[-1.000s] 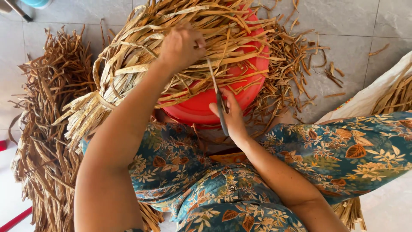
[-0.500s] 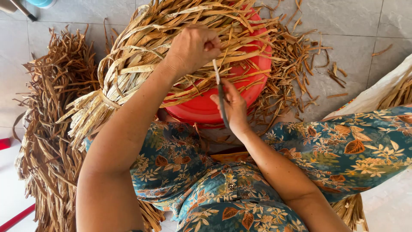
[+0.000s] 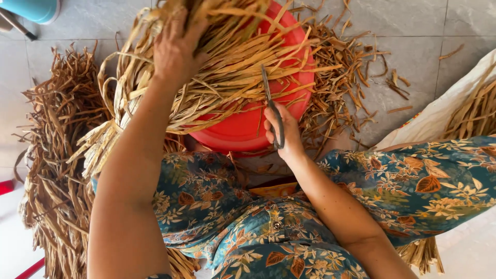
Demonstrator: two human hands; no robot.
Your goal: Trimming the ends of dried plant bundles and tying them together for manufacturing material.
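Your left hand (image 3: pixel 175 49) rests on a bundle of dried leaf strips (image 3: pixel 217 77) that lies across the tub (image 3: pixel 248 129) in front of your lap, while your right hand (image 3: pixel 283 132), at the tub's near rim, holds scissors (image 3: pixel 272 106) pointing up into the strips. A heap of strips (image 3: pixel 51 155) lies on the floor (image 3: pixel 429 26) to your left. Loose trimmings (image 3: pixel 346 77) lie right of the tub, and a sack (image 3: pixel 444 111) lies farther right.

Floor (image 3: pixel 423 26): pale grey tiles, thin grout lines, evenly lit. Turquoise container (image 3: pixel 33 9) at top left corner. Red strip (image 3: pixel 30 269) at bottom left.
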